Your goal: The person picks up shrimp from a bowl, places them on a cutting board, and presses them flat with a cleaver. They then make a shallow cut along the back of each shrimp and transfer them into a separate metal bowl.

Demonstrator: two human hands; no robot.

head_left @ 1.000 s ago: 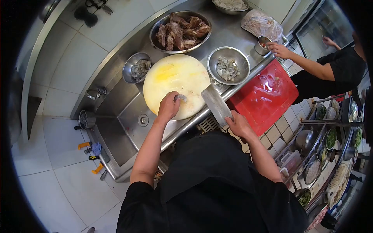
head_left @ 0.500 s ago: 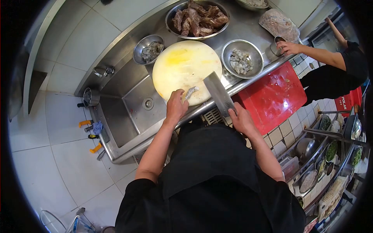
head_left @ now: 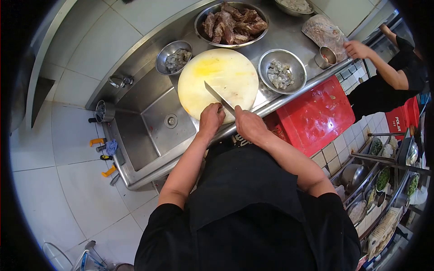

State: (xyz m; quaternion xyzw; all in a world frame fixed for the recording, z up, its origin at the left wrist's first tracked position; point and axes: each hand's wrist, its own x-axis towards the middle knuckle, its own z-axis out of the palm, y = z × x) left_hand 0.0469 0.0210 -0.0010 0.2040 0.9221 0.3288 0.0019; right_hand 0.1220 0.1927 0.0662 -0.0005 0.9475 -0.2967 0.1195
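Observation:
My right hand (head_left: 250, 125) is closed round the handle of a cleaver (head_left: 219, 95), its blade on edge and slanting over the round cutting board (head_left: 194, 86). At the board's near edge, my left hand (head_left: 212, 119) has its fingers curled beside the blade. A peeled shrimp showed at those fingertips a moment earlier; now the hand and blade mostly hide it. Right of the board stands a steel bowl with shrimp pieces (head_left: 280, 76). A smaller bowl of shrimp (head_left: 177, 59) stands at the board's far left.
Behind the board is a large bowl of dark meat (head_left: 233, 25). A sink (head_left: 153, 117) lies left, a red tray (head_left: 316, 113) to the right below the counter. A co-worker's hand (head_left: 357, 49) is near a metal cup (head_left: 326, 57) and a plastic bag (head_left: 323, 29).
My right hand has swung the cleaver left, from beside the board to over it, close to my left hand. My left hand shifted slightly right. The co-worker's hand has left the metal cup.

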